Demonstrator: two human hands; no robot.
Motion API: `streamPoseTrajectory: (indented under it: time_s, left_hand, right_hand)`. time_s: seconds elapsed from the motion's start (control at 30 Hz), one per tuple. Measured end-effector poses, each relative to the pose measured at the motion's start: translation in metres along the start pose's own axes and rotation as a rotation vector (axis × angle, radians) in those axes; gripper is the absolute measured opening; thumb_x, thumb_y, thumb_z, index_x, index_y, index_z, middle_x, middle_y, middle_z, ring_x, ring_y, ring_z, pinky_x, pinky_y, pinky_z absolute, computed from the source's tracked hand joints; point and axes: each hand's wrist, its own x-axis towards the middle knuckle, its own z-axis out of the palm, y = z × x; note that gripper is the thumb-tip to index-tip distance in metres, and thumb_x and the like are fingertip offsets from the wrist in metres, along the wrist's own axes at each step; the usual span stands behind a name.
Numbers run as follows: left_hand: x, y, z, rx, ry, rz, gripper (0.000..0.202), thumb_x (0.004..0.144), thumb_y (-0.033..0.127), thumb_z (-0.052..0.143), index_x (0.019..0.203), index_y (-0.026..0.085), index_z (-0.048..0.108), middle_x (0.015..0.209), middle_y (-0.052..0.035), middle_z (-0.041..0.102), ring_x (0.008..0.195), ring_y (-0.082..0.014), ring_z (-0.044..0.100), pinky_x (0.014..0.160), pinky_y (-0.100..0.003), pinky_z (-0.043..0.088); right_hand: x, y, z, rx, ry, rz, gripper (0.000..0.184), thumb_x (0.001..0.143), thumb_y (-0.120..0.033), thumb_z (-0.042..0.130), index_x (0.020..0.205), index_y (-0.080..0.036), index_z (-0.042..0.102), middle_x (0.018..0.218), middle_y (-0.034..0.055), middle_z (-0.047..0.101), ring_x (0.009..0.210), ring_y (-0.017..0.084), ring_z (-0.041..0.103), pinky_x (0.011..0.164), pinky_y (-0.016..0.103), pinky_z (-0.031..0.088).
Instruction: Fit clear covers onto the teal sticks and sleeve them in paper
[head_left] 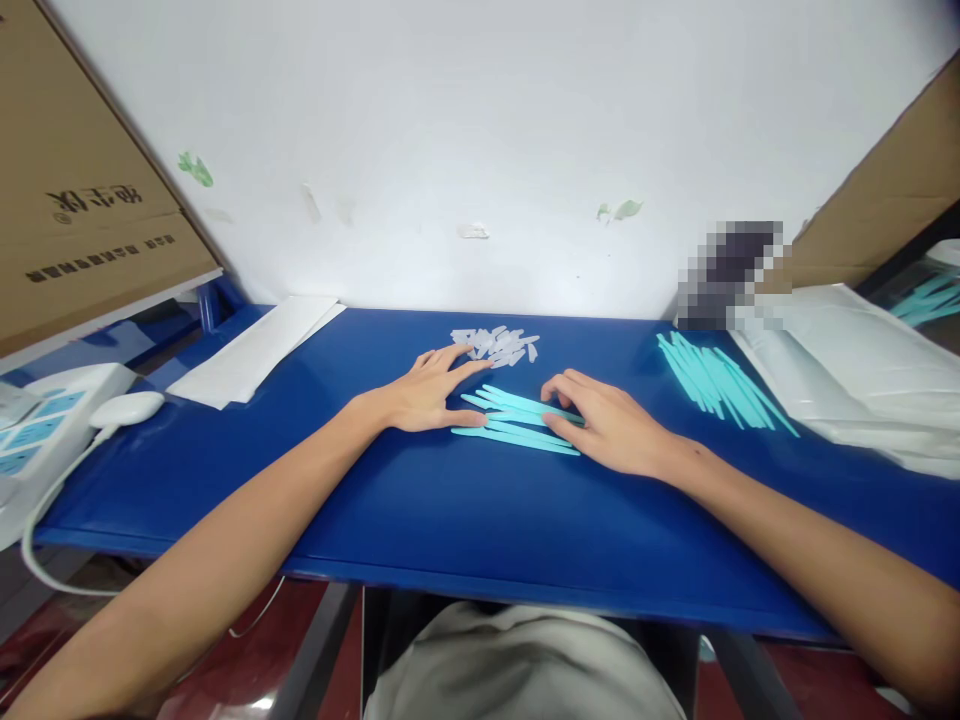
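Several thin turquoise plastic sticks [517, 420] lie side by side in the middle of the blue table [465, 510]. My left hand [427, 392] rests flat at their left ends, fingers spread and open. My right hand [611, 425] lies on their right ends, fingers stretched over them, palm down. Just behind the sticks sits a small heap of clear plastic caps [499, 345], close to my left fingertips.
A second bundle of turquoise sticks [716, 385] lies to the right, beside stacked white plastic bags [862, 375]. White sheets [251, 350] lie at the back left. A white power strip [45, 430] with a plug and cable sits at the left edge. Cardboard boxes [82, 170] flank both sides.
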Motion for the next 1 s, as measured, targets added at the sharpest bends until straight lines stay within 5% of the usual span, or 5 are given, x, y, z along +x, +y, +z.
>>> streamPoseTrajectory:
  time_s: [0.17, 0.3, 0.4, 0.6, 1.0]
  left_hand:
    - [0.001, 0.0, 0.004, -0.026, 0.021, 0.004, 0.085, 0.092, 0.08, 0.041, 0.162, 0.036, 0.023, 0.171, -0.0113, 0.013, 0.156, -0.0431, 0.01, 0.121, -0.066, 0.013]
    - [0.004, -0.004, 0.006, -0.053, 0.051, -0.023, 0.063, 0.105, 0.063, 0.021, 0.16, 0.035, 0.027, 0.169, -0.0092, 0.019, 0.156, -0.0364, 0.013, 0.123, -0.063, 0.013]
    - [0.004, -0.006, 0.005, -0.071, 0.118, 0.001, 0.054, 0.105, 0.057, 0.03, 0.151, 0.031, 0.04, 0.164, -0.0116, 0.026, 0.152, -0.0365, 0.023, 0.12, -0.062, 0.023]
    - [0.001, -0.006, -0.004, -0.074, 0.234, 0.143, 0.034, 0.095, 0.053, 0.058, 0.102, 0.022, 0.069, 0.129, -0.0109, 0.052, 0.125, -0.0304, 0.05, 0.108, -0.049, 0.042]
    - [0.004, -0.007, -0.006, -0.17, 0.141, 0.069, 0.033, 0.093, 0.052, 0.062, 0.094, 0.022, 0.074, 0.106, -0.0073, 0.064, 0.111, -0.0277, 0.052, 0.098, -0.043, 0.042]
  right_hand:
    - [0.003, -0.012, 0.004, -0.023, 0.039, 0.085, 0.028, 0.098, -0.047, 0.047, 0.111, -0.024, 0.052, 0.104, 0.0063, 0.058, 0.089, 0.023, 0.057, 0.073, 0.036, 0.042]
    - [0.005, -0.02, 0.009, -0.043, 0.075, 0.102, 0.033, 0.098, -0.053, 0.046, 0.112, -0.024, 0.051, 0.106, 0.008, 0.058, 0.094, 0.026, 0.057, 0.075, 0.038, 0.043]
    - [0.004, -0.02, 0.01, -0.025, 0.076, 0.08, 0.034, 0.101, -0.053, 0.041, 0.115, -0.024, 0.051, 0.108, 0.0086, 0.058, 0.095, 0.026, 0.057, 0.077, 0.039, 0.043]
    - [-0.001, -0.012, 0.008, -0.01, 0.047, 0.061, 0.025, 0.102, -0.041, 0.04, 0.112, -0.023, 0.054, 0.106, 0.0075, 0.057, 0.091, 0.024, 0.056, 0.078, 0.039, 0.043]
    - [0.002, -0.003, 0.007, 0.019, 0.103, 0.153, 0.02, 0.099, -0.036, 0.044, 0.091, -0.023, 0.057, 0.092, 0.0038, 0.059, 0.079, 0.019, 0.057, 0.067, 0.033, 0.038]
